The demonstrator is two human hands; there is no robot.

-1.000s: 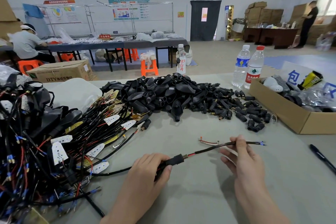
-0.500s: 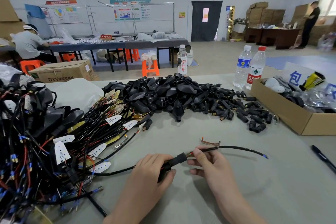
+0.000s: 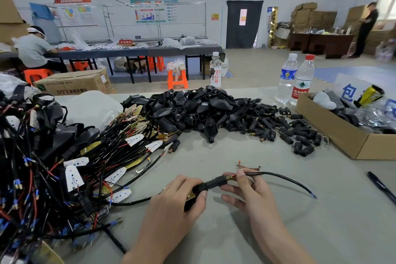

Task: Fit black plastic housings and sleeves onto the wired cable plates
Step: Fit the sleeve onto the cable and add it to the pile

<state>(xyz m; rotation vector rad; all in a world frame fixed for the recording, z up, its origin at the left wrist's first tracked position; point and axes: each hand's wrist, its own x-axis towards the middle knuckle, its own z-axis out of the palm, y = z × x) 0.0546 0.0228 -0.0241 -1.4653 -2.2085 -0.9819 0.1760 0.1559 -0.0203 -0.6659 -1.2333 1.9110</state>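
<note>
My left hand [image 3: 171, 206] grips a black housing with a brass plate edge [image 3: 192, 196] showing under the thumb. A black sleeve [image 3: 215, 182] juts right from it along a black cable [image 3: 285, 180] that ends in a blue tip. My right hand [image 3: 248, 191] pinches the cable and its red wire just right of the sleeve. A heap of black housings [image 3: 192, 109] and small black sleeves [image 3: 285, 128] lies at the table's middle. Wired cable plates [image 3: 120, 148] are piled at the left.
A cardboard box [image 3: 342, 139] with mixed items stands at the right, two water bottles [image 3: 295, 79] behind it and another bottle [image 3: 215, 70] at the far edge. A black pen [image 3: 381, 186] lies far right. A loose wire scrap [image 3: 248, 167] lies above my hands.
My right hand slid left along the cable, from near its blue tip to just beside the sleeve. The cable's free end now droops onto the table.
</note>
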